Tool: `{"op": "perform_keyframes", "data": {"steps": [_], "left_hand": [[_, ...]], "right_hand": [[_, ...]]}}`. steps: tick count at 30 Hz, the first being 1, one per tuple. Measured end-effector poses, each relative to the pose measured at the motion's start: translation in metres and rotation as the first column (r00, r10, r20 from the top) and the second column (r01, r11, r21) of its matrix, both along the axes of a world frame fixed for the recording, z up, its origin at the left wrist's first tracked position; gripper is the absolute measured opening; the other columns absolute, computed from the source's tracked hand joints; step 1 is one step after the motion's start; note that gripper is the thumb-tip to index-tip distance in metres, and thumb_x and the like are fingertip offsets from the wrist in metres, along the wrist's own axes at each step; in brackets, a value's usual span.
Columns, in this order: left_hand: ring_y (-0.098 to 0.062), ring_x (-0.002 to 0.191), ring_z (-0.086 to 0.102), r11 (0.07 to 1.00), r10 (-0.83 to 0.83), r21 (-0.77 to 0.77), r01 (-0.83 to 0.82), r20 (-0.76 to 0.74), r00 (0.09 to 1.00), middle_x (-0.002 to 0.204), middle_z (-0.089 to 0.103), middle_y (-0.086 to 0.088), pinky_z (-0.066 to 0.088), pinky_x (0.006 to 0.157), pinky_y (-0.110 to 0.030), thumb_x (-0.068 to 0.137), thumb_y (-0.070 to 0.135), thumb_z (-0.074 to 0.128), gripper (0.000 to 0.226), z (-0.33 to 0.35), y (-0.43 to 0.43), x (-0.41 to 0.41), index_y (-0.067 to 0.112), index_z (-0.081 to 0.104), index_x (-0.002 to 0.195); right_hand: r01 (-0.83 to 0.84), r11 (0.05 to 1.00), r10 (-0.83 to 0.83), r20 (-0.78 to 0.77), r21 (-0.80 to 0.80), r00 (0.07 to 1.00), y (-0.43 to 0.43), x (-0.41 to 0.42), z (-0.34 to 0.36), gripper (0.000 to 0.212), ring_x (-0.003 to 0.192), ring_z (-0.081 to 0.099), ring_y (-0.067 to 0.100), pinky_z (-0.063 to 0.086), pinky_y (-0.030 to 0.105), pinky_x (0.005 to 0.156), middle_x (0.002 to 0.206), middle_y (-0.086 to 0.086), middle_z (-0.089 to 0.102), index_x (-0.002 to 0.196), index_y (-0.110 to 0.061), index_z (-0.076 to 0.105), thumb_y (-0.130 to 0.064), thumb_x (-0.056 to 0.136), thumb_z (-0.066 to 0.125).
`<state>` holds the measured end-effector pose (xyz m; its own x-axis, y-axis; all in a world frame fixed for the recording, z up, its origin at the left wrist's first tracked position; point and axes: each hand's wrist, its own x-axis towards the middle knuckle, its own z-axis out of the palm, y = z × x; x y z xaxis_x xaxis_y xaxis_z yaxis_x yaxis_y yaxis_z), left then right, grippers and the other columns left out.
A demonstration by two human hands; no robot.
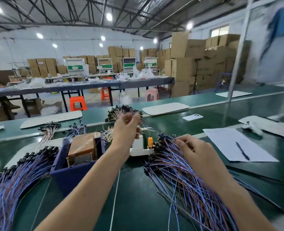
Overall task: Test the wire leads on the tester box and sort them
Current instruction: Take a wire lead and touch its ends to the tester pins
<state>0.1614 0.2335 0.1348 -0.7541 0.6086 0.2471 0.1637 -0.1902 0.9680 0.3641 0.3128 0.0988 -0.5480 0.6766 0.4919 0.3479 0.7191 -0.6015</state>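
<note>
My left hand point(127, 129) is raised above the white tester box point(138, 146) and pinches a thin wire lead, whose pale end sticks out to the right. An orange part point(150, 141) stands on the tester. My right hand point(194, 147) rests on a big pile of blue and brown wire leads point(184, 180) to the tester's right, its fingers curled into the wires at the black ends. Another large pile of leads point(16, 180) lies at the left. A bundle with pale wires point(121, 112) lies beyond my left hand.
A dark blue bin point(71, 172) holding a brown transformer block point(83, 147) stands left of the tester. Smaller lead bundles point(49, 129) lie behind it. A sheet of paper point(229, 144) with a pen point(242, 150) lies at the right, a phone point(192, 117) farther back.
</note>
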Motion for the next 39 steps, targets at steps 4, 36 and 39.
{"op": "perform_keyframes", "data": {"steps": [4,36,39], "left_hand": [[-0.007,0.06,0.066,0.957,-0.21,-0.174,0.232,0.138,0.968,0.093,0.072,-0.004,0.055,0.054,-0.021,0.102,0.014,0.056,0.012,-0.008,0.044,0.01,0.009,0.066,0.097],[-0.014,0.061,0.06,0.713,0.166,-0.656,-0.249,-0.186,0.968,0.082,0.074,-0.001,0.047,0.051,-0.025,0.104,0.022,0.052,0.017,-0.115,-0.291,-0.203,0.017,0.068,0.106],[-0.023,0.07,0.059,0.545,0.359,-0.616,-0.568,-0.441,0.823,0.091,0.072,-0.007,0.047,0.061,-0.029,0.104,0.017,0.047,0.021,-0.12,-0.31,-0.237,0.012,0.068,0.106]], "right_hand": [[0.225,0.974,-0.222,0.236,0.015,0.946,0.025,0.014,-0.011,0.023,0.092,0.065,0.023,0.053,0.039,0.08,0.092,-0.004,0.072,0.113,-0.037,0.062,-0.044,0.105,0.042],[-0.523,0.763,0.562,-0.01,-0.379,0.827,-0.127,-0.227,-0.155,0.03,0.058,0.058,0.011,0.049,0.031,0.057,0.077,-0.008,0.07,0.106,-0.048,0.062,-0.023,0.105,0.046],[-0.518,0.77,0.556,-0.006,-0.374,0.831,-0.125,-0.227,-0.159,0.03,0.058,0.059,0.01,0.047,0.022,0.054,0.075,-0.01,0.07,0.104,-0.046,0.063,-0.021,0.105,0.047]]}}
